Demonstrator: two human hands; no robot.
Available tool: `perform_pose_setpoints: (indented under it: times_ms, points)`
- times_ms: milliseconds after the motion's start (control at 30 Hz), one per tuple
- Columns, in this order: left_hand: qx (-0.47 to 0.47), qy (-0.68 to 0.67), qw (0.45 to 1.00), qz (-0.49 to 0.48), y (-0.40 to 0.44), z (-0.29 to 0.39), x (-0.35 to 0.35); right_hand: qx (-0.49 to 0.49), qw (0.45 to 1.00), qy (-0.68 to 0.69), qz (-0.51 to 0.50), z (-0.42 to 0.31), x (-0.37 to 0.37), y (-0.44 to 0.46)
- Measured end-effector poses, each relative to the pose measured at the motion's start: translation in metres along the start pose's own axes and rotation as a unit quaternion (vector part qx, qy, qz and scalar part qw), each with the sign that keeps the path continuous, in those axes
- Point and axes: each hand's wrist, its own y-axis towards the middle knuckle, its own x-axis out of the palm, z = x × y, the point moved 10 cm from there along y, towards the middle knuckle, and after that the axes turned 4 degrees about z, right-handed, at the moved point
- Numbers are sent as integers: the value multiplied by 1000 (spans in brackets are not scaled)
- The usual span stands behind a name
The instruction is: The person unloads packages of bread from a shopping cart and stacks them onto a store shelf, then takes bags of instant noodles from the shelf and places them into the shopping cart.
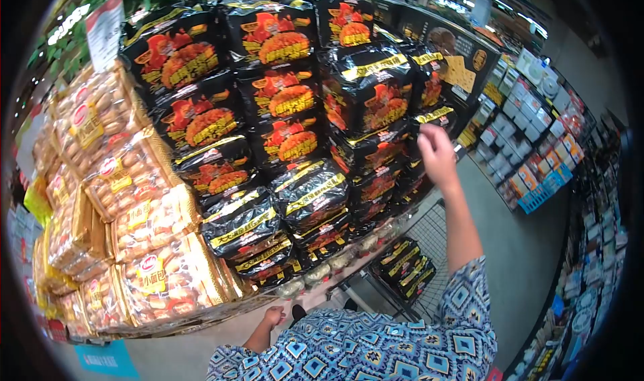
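Note:
My right hand [437, 154] is raised at the right end of a tall display of black noodle-style multipacks [295, 139] with red and yellow print. Its fingers are bent and apart, in front of a black pack [435, 116] in the right-hand stack. Whether they touch that pack I cannot tell. Nothing shows in the grip. Low at my left side, my left hand [274, 315] hangs with fingers loosely curled in, holding nothing visible. Black packs [406, 268] with yellow stripes lie in a wire shopping cart [429, 230] below my right arm.
Stacked clear bags of small bread rolls [154, 274] fill the display's left side. Small pale packets [318, 272] line its lower edge. Across the aisle floor [490, 240] stand shelves of boxed goods [530, 113] with a blue basket [545, 188]. More shelves [590, 294] curve along the right.

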Motion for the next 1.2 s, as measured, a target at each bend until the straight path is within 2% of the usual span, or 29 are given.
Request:
perform_pose_setpoints:
  times_ms: [100, 233, 367, 400, 467, 533, 633, 700, 867, 933, 967, 1000, 1033, 1100, 1133, 1200]
  points:
    - [-21, -31, 998, 52, -13, -27, -37, -145, 988, -46, 15, -70, 16, 73]
    - [-46, -99, 990, 89, -23, -68, -66, -291, 945, -152, -4, -99, 74, 137]
    - [-72, -167, 977, 109, -32, -114, -65, -308, 905, -273, -105, -100, 130, 168]
    - [-71, -187, 973, 117, -33, -122, -65, -307, 905, -274, -103, -102, 132, 173]
    - [-67, -143, 979, 130, -61, -116, -57, -232, 893, -331, -196, -99, 143, 179]
    - [-62, -100, 983, 142, -66, -114, -55, -232, 882, -358, -199, -102, 143, 188]
    - [-98, -217, 965, 109, -25, -163, -35, -259, 867, -378, -196, -100, 142, 192]
    - [-95, -215, 967, 99, -10, -173, -34, -318, 844, -388, -189, -107, 137, 184]
    - [-68, -212, 971, 81, 1, -130, -32, -363, 830, -406, -125, -124, 107, 171]
    - [-53, -210, 973, 79, 2, -106, -38, -397, 825, -399, -57, -140, 85, 165]
    - [-44, -208, 974, 78, 2, -97, -40, -396, 824, -401, -55, -143, 79, 163]
    - [-36, -188, 981, 39, 6, -81, -37, -397, 835, -380, -18, -151, 65, 162]
    - [-34, -187, 981, 39, 5, -70, -36, -397, 845, -359, 18, -158, 51, 160]
    - [18, -216, 976, 4, -3, -20, -18, -392, 851, -346, 41, -168, 35, 159]
    - [19, -213, 977, 3, -14, 3, -11, -404, 854, -319, 74, -182, 22, 153]
    - [81, -191, 978, -27, -47, 65, 10, -421, 860, -266, 110, -206, 0, 138]
